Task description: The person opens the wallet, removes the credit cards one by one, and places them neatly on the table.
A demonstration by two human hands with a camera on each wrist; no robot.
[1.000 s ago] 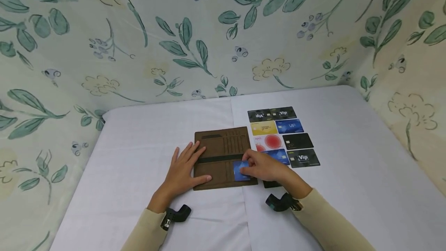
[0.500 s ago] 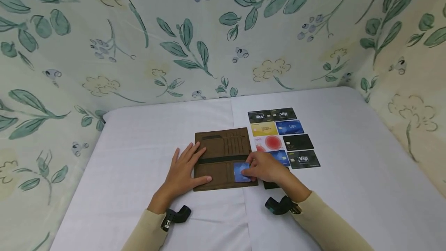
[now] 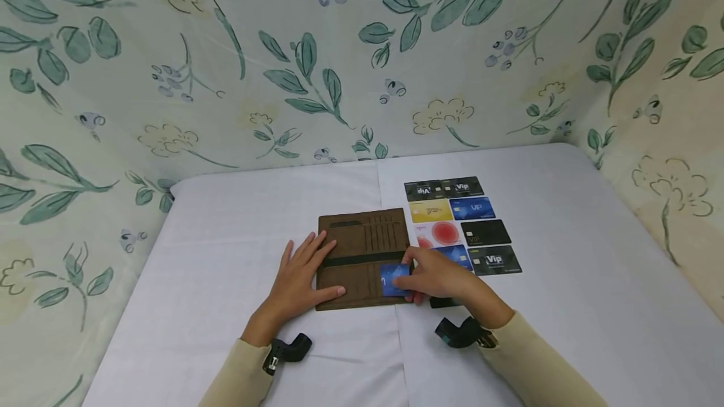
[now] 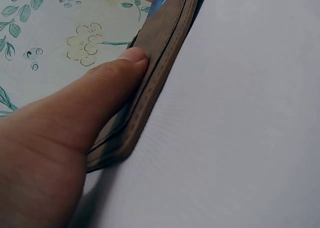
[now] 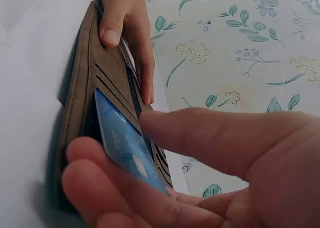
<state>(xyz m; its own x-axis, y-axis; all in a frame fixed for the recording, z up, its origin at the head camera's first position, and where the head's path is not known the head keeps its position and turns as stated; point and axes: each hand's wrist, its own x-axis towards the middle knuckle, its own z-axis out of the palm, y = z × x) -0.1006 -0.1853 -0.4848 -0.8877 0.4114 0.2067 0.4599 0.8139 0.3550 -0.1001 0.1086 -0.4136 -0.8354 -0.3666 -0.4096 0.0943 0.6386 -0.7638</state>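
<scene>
A brown wallet [image 3: 351, 278] lies spread open on the white cloth, a dark band across its middle. My left hand [image 3: 296, 278] rests on its left side with fingers spread; in the left wrist view the thumb [image 4: 112, 81] presses near the stitched edge. With my right hand [image 3: 438, 272] I pinch a blue card [image 3: 389, 281] at the lower right slots. In the right wrist view the thumb is over the blue card [image 5: 120, 133] and the fingers are beneath it. One edge of the card lies along the slots; its outer end is partly hidden by my fingers.
Right of the wallet several cards lie in two columns: black Vip cards [image 3: 462, 187], a yellow card [image 3: 431, 210], blue cards [image 3: 472, 208], a white card with a red circle [image 3: 444, 233] and a plain black card [image 3: 485, 232]. Another dark card [image 3: 444, 302] is partly under my right wrist.
My right hand's fingers have shifted slightly rightward around the blue card, with more fingertips showing beneath its outer end. The left hand and wallet stay in place; the head view shifts slightly.
</scene>
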